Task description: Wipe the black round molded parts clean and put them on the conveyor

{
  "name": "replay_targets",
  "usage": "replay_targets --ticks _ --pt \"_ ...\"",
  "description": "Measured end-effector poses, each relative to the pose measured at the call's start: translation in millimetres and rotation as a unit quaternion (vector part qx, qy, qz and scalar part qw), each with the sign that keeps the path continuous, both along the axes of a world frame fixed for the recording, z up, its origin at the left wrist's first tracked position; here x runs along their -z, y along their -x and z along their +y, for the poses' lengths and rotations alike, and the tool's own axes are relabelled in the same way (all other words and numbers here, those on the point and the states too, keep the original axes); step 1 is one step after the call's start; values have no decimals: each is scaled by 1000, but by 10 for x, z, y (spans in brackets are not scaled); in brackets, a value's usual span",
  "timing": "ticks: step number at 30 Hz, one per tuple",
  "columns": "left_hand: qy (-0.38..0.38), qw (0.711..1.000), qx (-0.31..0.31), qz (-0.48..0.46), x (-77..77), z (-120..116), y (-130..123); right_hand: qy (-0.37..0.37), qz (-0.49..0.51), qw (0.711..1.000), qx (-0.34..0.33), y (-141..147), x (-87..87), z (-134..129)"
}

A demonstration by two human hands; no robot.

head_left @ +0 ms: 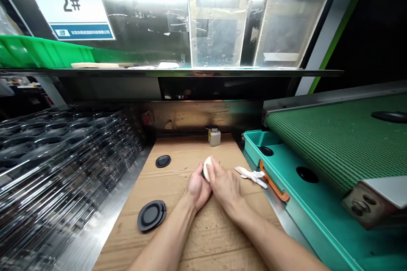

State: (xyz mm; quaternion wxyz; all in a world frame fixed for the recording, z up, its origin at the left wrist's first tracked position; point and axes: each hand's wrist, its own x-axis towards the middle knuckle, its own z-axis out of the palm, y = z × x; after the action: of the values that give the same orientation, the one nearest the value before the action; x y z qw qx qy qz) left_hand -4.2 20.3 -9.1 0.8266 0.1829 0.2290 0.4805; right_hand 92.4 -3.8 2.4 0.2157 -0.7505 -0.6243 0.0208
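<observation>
My left hand (pixel 199 189) holds a dark round disc (pixel 202 173), mostly hidden behind my fingers, upright on its edge above a cardboard sheet (pixel 203 243). My right hand (pixel 224 187) presses a white cloth (pixel 207 168) against that disc. Both hands touch each other near the disc. Two similar black rubber discs lie on the cardboard, one (pixel 163 161) ahead of my left hand and a larger one (pixel 151 216) nearer me on the left. A white cloth glove (pixel 251 176) lies just right of my right hand.
A small white bottle with a dark cap (pixel 214 137) stands at the cardboard's far end. Stacked clear plastic trays (pixel 63 165) fill the left. On the right are a teal tray (pixel 270 207) with an orange handle (pixel 273 182) and a green conveyor belt (pixel 337 144).
</observation>
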Motion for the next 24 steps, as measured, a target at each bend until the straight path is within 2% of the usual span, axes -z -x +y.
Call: replay_targets --ticks 2,6,10,14,17,21,24 --pt "0 1000 3 0 10 6 -10 3 6 1000 -13 -25 -1 10" --pt "-13 1000 -1 27 23 2 -24 -2 17 1000 18 -91 -35 28" --pt "-3 999 17 32 19 -4 -26 -10 13 999 -34 -124 -59 3" --pt "-18 999 12 33 7 -3 -29 -6 27 1000 -3 -145 -87 -12" --pt "-5 999 9 43 -12 -7 -25 -7 21 999 -30 -168 -86 -5" --pt "-7 999 0 46 -23 -4 -19 -21 56 998 -18 -224 -58 16" --pt "16 999 0 41 -17 19 -10 -32 55 996 -57 -210 -26 -8"
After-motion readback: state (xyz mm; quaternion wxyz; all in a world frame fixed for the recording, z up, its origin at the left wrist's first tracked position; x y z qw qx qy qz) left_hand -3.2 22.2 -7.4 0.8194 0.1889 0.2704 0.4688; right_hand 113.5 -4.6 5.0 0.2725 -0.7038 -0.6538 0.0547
